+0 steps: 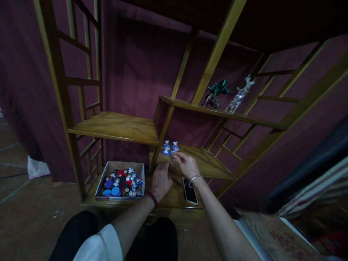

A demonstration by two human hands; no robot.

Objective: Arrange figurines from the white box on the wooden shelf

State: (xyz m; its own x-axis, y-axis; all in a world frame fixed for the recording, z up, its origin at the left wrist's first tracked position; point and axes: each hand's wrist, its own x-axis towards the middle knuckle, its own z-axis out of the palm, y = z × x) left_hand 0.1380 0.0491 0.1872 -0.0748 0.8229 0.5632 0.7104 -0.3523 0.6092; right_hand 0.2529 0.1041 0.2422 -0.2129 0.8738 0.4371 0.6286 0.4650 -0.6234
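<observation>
Two small white-and-purple figurines stand side by side on a raised wooden shelf: the left figurine (165, 149) and the right figurine (174, 146). At the base of the right one, my right hand (187, 165) pinches with thumb and fingertips. My left hand (161, 180) is lower and closer to me, in front of that shelf's edge, back upward and fingers curled under. Whatever it holds, if anything, is hidden. Left of it, a shallow cardboard box (143, 173) contains many small figurines (133, 182) and round blue bases (115, 191).
A phone (190, 191) lies on the lower board below my right forearm. The wooden rack (116, 125) has stepped shelves and upright posts around my hands. On the upper right shelf stand a green-and-purple ornament (216, 94) and a clear deer-like ornament (239, 96).
</observation>
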